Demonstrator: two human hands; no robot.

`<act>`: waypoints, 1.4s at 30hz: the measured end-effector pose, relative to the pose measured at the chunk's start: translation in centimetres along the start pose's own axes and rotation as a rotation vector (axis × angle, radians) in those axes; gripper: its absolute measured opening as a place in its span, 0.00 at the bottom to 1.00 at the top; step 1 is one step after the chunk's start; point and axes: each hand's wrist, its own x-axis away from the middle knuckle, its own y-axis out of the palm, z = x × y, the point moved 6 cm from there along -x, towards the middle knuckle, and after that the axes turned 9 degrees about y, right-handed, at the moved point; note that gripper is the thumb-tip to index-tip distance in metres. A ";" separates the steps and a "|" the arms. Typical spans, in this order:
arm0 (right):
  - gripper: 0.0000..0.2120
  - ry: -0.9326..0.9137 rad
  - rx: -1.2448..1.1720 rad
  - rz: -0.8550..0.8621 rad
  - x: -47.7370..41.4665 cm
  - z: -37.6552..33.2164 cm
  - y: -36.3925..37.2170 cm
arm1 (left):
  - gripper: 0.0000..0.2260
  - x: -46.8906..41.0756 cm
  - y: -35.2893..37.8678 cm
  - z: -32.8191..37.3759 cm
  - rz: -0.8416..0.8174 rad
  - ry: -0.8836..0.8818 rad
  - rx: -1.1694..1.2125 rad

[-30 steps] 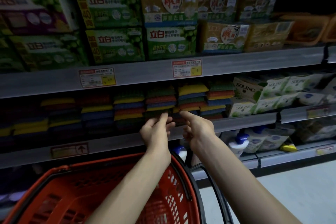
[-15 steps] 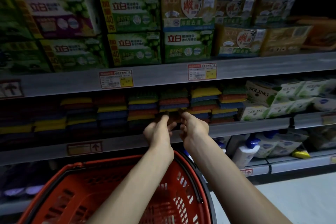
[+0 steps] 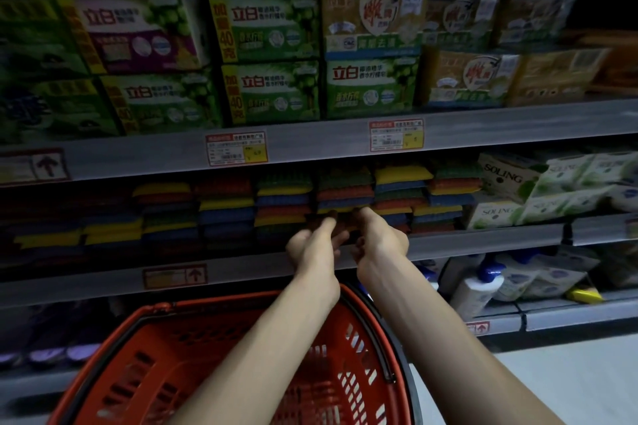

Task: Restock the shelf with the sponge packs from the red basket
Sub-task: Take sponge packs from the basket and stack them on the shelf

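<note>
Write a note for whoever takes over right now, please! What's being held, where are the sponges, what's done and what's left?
Left grip and right grip: both at the front of the middle shelf, fingertips on a dark sponge pack at the foot of one stack. It is too dim to tell if they hold it.
Sponge stacks: lined along that shelf.
Red basket: below the arms, no packs in the part that shows.
Left: seat this pack, then check the basket.

I face dim grey shop racking. At 12 o'clock the top shelf [image 3: 310, 145] carries green and tan soap boxes [image 3: 272, 28] above red-edged price tags [image 3: 236, 148]. White bottles [image 3: 474, 290] stand at 4 o'clock, pale floor [image 3: 552, 383] at 5.
</note>
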 end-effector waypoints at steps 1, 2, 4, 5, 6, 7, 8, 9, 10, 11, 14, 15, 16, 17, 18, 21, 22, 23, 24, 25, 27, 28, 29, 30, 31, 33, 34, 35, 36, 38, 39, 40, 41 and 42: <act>0.09 0.002 0.004 0.007 0.0 0.0 -0.1 | 0.03 0.0 0.0 0.0 -0.009 0.000 -0.005; 0.09 0.007 0.010 0.008 -0.1 0.0 -0.1 | 0.03 0.0 -0.1 0.0 -0.016 0.001 -0.009; 0.10 0.025 0.018 0.009 0.0 0.2 -0.1 | 0.03 0.0 -0.4 0.0 -0.021 0.000 -0.019; 0.11 0.038 0.016 0.006 0.1 0.5 -0.1 | 0.02 -0.1 -0.7 0.0 -0.020 -0.002 -0.022; 0.11 0.052 0.012 0.000 0.2 0.8 0.0 | 0.02 -0.2 -1.0 0.0 -0.013 -0.002 -0.021; 0.11 0.065 0.014 -0.010 0.5 1.2 0.1 | 0.02 -0.4 -1.4 0.2 -0.001 0.000 -0.017; 0.10 0.074 0.022 -0.023 0.8 1.6 0.3 | 0.02 -0.6 -1.8 0.3 0.013 0.008 -0.013; 0.09 0.081 0.035 -0.042 1.2 2.1 0.5 | 0.02 -0.8 -2.3 0.5 0.026 0.018 -0.010; 0.09 0.086 0.051 -0.063 1.4 2.5 0.9 | 0.02 -1.0 -2.8 0.8 0.040 0.032 -0.008; 0.08 0.091 0.064 -0.084 1.7 2.9 1.4 | 0.01 -1.1 -3.3 1.1 0.056 0.047 -0.006; 0.07 0.097 0.089 -0.140 2.1 3.8 3.0 | 0.02 -1.7 -4.9 1.9 0.099 0.084 -0.004; 0.07 0.096 0.095 -0.150 2.2 4.1 3.5 | 0.02 -1.8 -5.4 2.2 0.111 0.090 -0.004; 0.07 0.093 0.100 -0.156 2.2 4.2 4.0 | 0.03 -1.9 -5.8 2.5 0.122 0.093 0.000; 0.08 0.089 0.102 -0.159 2.2 4.4 4.3 | 0.05 -2.1 -6.1 2.8 0.133 0.095 0.007; 0.08 0.084 0.104 -0.159 2.1 4.5 4.6 | 0.07 -2.2 -6.4 3.0 0.142 0.094 0.014; 0.09 0.072 0.108 -0.146 2.0 4.9 5.3 | 0.09 -2.5 -6.9 3.6 0.158 0.089 0.019; 0.09 0.070 0.106 -0.140 1.9 4.9 5.4 | 0.09 -2.6 -7.1 3.8 0.164 0.085 0.017; 0.08 0.070 0.105 -0.133 1.8 5.0 5.4 | 0.09 -2.7 -7.2 3.9 0.170 0.083 0.014; 0.08 0.072 0.103 -0.126 1.7 5.0 5.5 | 0.09 -2.8 -7.4 4.0 0.174 0.081 0.011; 0.08 0.076 0.103 -0.119 1.5 5.1 5.6 | 0.09 -2.9 -7.4 4.1 0.177 0.079 0.013; 0.08 0.081 0.098 -0.106 1.3 5.2 5.6 | 0.09 -2.9 -7.5 4.3 0.184 0.077 0.018; 0.09 0.081 0.097 -0.103 1.2 5.3 5.7 | 0.09 -2.9 -7.5 4.4 0.185 0.077 0.014; 0.09 0.082 0.098 -0.104 1.2 5.3 5.7 | 0.10 -2.8 -7.5 4.5 0.185 0.079 0.010; 0.09 0.081 0.100 -0.103 1.2 5.3 5.8 | 0.10 -2.8 -7.5 4.5 0.183 0.079 0.007; 0.09 0.080 0.099 -0.101 1.3 5.3 5.7 | 0.11 -2.7 -7.5 4.5 0.178 0.078 0.009; 0.08 0.080 0.097 -0.101 1.3 5.3 5.6 | 0.12 -2.6 -7.5 4.5 0.164 0.074 0.011; 0.07 0.080 0.097 -0.102 1.4 5.3 5.6 | 0.12 -2.6 -7.6 4.5 0.158 0.074 0.012; 0.07 0.080 0.097 -0.105 1.4 5.3 5.5 | 0.12 -2.5 -7.5 4.5 0.151 0.074 0.016; 0.07 0.078 0.098 -0.107 1.5 5.3 5.5 | 0.11 -2.5 -7.5 4.5 0.143 0.071 0.016; 0.07 0.079 0.098 -0.108 1.7 5.4 5.4 | 0.09 -2.5 -7.6 4.4 0.127 0.067 0.008; 0.07 0.082 0.095 -0.111 1.8 5.5 5.3 | 0.08 -2.5 -7.7 4.4 0.119 0.066 0.002; 0.07 0.085 0.093 -0.111 1.9 5.5 5.3 | 0.08 -2.5 -7.7 4.4 0.110 0.063 -0.003; 0.07 0.087 0.094 -0.108 1.9 5.6 5.2 | 0.07 -2.5 -7.9 4.3 0.098 0.060 -0.008; 0.07 0.088 0.097 -0.106 2.0 5.6 5.1 | 0.07 -2.5 -8.0 4.4 0.084 0.059 -0.017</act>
